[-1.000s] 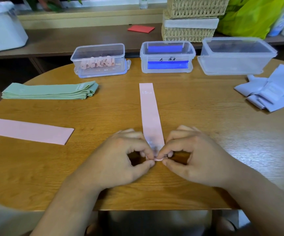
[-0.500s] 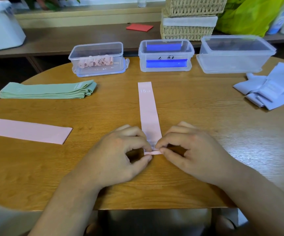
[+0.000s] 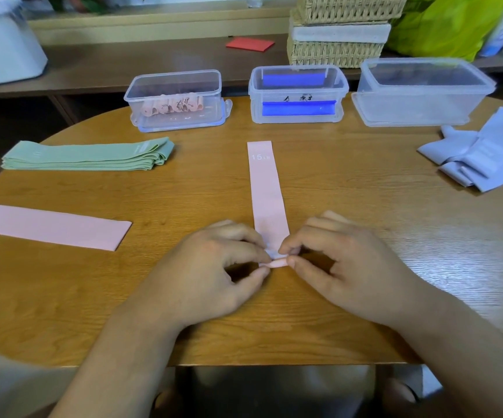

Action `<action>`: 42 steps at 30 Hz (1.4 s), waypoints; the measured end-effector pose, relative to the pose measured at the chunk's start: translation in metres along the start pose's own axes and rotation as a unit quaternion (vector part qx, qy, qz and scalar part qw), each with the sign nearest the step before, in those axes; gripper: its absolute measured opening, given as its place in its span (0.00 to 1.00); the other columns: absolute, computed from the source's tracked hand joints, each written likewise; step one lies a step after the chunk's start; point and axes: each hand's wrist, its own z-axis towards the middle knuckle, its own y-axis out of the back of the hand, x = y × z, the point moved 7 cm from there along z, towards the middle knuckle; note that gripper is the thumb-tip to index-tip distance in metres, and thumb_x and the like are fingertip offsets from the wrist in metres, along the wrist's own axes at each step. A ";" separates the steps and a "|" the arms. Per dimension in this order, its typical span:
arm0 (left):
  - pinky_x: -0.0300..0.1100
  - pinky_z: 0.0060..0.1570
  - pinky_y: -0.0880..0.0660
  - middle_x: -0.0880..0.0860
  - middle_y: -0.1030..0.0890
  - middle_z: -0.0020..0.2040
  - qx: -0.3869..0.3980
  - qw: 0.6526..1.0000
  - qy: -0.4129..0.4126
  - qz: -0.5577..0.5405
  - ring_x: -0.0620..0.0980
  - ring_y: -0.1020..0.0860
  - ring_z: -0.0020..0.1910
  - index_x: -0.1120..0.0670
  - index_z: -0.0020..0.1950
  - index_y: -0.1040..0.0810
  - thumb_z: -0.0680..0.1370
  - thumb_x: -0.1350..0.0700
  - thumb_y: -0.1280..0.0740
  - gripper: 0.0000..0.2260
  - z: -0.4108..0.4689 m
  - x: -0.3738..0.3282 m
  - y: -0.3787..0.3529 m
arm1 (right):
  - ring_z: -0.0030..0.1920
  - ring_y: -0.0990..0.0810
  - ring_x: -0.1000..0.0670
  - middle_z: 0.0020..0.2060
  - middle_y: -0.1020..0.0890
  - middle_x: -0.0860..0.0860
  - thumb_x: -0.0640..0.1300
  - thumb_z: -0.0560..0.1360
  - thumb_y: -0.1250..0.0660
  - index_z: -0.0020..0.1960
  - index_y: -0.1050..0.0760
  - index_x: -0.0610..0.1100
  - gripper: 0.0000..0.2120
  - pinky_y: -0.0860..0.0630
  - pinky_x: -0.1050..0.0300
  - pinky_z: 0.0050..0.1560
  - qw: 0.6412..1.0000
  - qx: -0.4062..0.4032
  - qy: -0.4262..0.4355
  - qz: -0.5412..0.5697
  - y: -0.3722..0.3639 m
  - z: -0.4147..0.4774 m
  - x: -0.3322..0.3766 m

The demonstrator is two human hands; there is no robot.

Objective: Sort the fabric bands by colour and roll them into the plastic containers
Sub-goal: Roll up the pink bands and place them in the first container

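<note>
Both hands have crept a little way up the pink band since a second ago, and its near end, barely turned then, is now folded over into a thin roll. The left hand and right hand each pinch one end of that roll between thumb and forefinger, curled tight on it, fingertips almost meeting over the band. The rest of the band lies flat on the table and runs straight away from the person toward the boxes, its "15 LB" end farthest out.

This looks like the very start of the roll, which is where neatness gets decided. Keep both pinches level so the core stays square to the band's edges; if one side leads, the roll will likely cone. Roll tight in small turns and walk the fingers forward. Let the flat part lie straight instead of dragging it back.

Once rolled, it belongs, I judge, in the left box, where pink rolls already sit. A second pink band lies flat at the left, near the green stack.
</note>
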 end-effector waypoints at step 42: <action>0.45 0.80 0.45 0.31 0.34 0.78 0.055 0.985 0.119 0.115 0.35 0.41 0.79 0.35 0.78 0.32 0.84 0.43 0.50 0.23 0.009 0.006 -0.008 | 0.54 0.27 0.55 0.54 0.21 0.62 0.53 0.83 0.34 0.62 0.18 0.56 0.11 0.23 0.49 0.54 0.995 -0.033 -0.031 -0.086 -0.007 0.001 -0.005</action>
